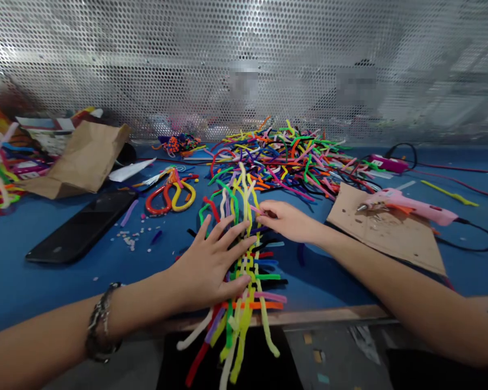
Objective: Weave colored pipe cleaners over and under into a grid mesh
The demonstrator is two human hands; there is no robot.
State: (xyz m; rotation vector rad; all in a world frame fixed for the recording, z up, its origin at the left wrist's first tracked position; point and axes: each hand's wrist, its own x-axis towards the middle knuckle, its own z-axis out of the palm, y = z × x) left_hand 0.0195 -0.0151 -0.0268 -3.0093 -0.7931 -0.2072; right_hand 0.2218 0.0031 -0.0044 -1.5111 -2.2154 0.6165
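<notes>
A woven strip of pipe cleaners in many colours lies on the blue table, its loose ends hanging past the front edge. My left hand rests flat across the strip with its fingers spread. At the strip's far part, my right hand pinches a pink pipe cleaner between thumb and fingertips. That piece reaches leftward over the long yellow and white strands. Short crosswise ends in black, red, blue, green and orange stick out to the right of the strip.
A heap of pipe cleaners lies behind the strip. Scissors with red and yellow handles and a black phone are on the left. A pink glue gun rests on cardboard at right. A perforated metal panel stands behind.
</notes>
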